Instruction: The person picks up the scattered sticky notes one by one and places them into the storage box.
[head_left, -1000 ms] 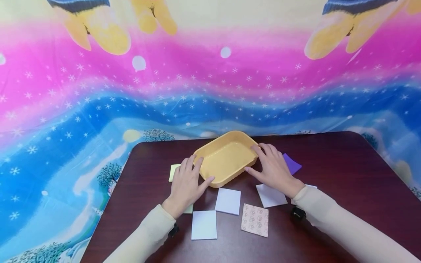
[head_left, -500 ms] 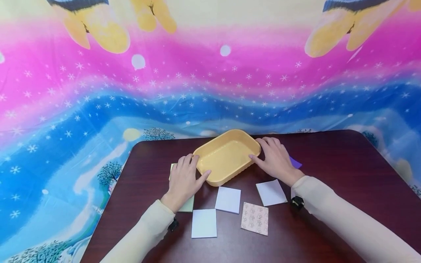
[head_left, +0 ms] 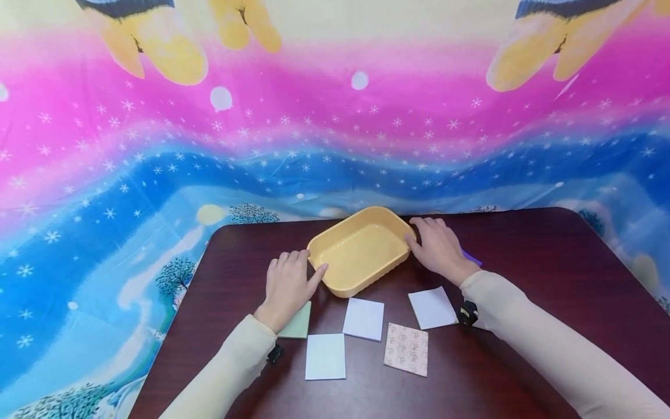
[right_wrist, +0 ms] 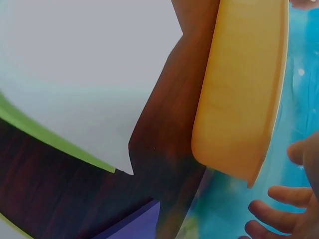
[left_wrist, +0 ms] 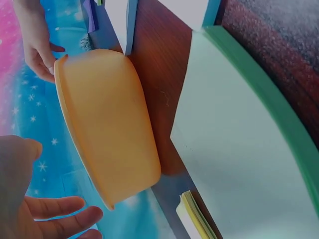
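Observation:
A yellow rectangular plastic tub (head_left: 361,256) with rounded corners stands at an angle on the table, nothing inside it. My left hand (head_left: 288,285) is at its left end, fingers spread; the left wrist view shows a gap between those fingers and the tub wall (left_wrist: 109,119). At the tub's right end is my right hand (head_left: 439,247), its loosely bent fingers apart from the tub in the right wrist view. Under my left wrist lies a green-edged paper pad (head_left: 298,323). A purple pad (head_left: 473,259) is mostly hidden behind my right hand.
Several square paper pads lie nearer to me: two white pads (head_left: 325,356) at centre left, a patterned pink pad (head_left: 406,350) and another white pad (head_left: 432,307) to the right. The dark wooden table (head_left: 549,273) meets a printed cloth (head_left: 335,145) behind.
My left hand has drawn back leftward from the tub. My right hand has shifted outward and slightly farther away, uncovering the white pad below it. The tub stays nearly in place.

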Tool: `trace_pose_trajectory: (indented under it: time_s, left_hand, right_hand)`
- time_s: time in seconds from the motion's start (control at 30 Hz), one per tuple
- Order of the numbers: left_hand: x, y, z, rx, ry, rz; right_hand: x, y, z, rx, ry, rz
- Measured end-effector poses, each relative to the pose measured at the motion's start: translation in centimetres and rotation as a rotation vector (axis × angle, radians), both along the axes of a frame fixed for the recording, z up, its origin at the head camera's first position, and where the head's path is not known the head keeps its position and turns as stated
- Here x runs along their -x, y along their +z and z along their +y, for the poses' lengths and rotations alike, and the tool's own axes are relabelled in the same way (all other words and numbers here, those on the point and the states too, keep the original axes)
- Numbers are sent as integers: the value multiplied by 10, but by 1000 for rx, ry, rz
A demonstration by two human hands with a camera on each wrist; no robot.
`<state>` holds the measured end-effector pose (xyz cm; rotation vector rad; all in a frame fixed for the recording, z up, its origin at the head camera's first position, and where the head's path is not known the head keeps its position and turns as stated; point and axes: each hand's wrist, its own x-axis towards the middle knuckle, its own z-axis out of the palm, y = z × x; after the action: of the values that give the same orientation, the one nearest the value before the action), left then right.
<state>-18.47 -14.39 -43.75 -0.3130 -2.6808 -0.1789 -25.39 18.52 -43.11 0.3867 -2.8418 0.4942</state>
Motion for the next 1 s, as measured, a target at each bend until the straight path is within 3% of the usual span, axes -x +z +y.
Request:
trace_pose_trajectory:
  time_s: [0.23, 0.53, 1.0]
  left_hand:
    - [4, -4, -2, 5, 12, 15]
    - [9, -7, 0, -16, 38, -60]
    - [13, -8, 6, -74, 89, -194]
  right_hand:
    - [6, 0, 0, 3, -17, -36]
    - [13, 1, -3, 20, -5, -20]
    - [21, 0, -4, 13, -38, -119]
